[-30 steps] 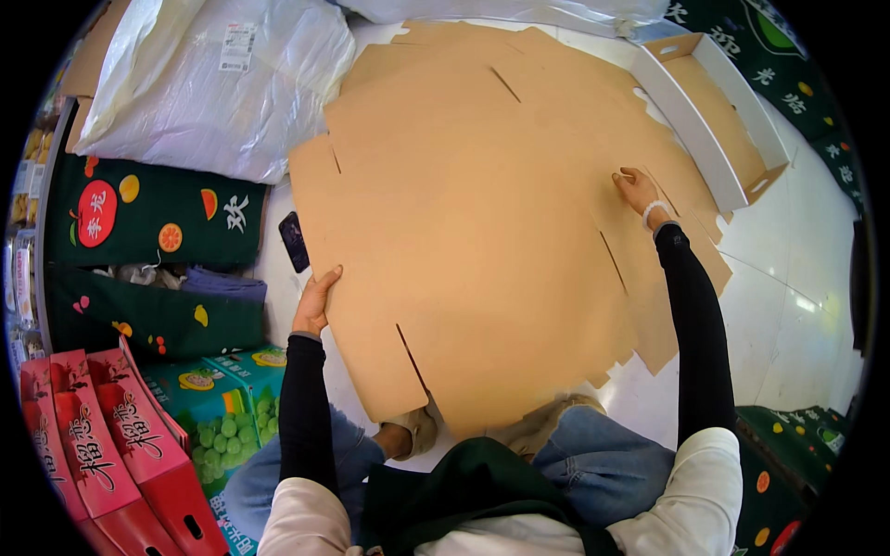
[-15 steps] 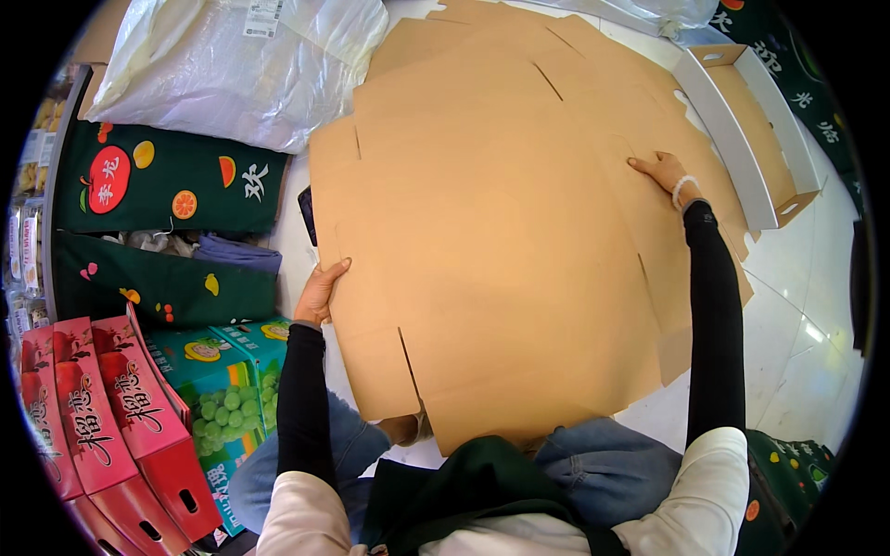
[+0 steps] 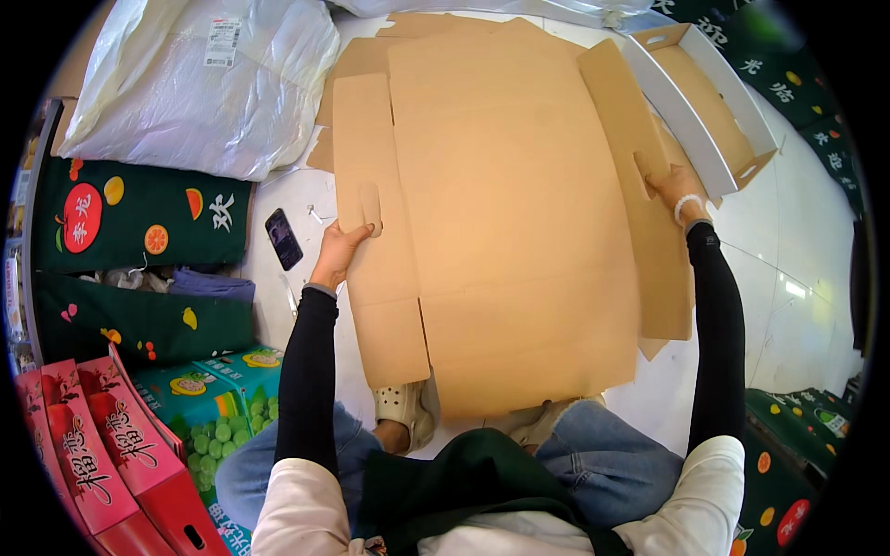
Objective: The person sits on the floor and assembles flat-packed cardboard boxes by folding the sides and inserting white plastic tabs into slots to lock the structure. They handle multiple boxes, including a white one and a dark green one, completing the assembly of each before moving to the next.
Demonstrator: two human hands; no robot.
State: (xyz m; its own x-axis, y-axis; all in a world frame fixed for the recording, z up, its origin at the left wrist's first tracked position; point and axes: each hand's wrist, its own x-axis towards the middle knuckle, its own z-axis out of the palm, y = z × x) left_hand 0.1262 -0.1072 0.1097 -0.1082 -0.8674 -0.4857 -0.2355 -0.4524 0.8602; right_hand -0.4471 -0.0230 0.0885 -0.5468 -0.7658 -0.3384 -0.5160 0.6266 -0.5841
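Observation:
A large brown cardboard box blank lies spread before me, with slits and side flaps. Its left flap is slightly raised, and my left hand grips that flap by the edge, thumb on top near the oval handle cutout. On the far side the right flap stands folded up along its crease. My right hand holds it at its handle hole, fingers around the outer edge. Further flat cardboard sheets show underneath at the back and left.
A white open tray box stands at the back right. Plastic-wrapped goods lie at back left. A phone rests on the white tiled floor. Red gift boxes and a green grape carton stand at left.
The blank's right flap has been folded up and its left flap lifted a little. My right hand has moved onto the right flap's handle hole. The phone has come into fuller view.

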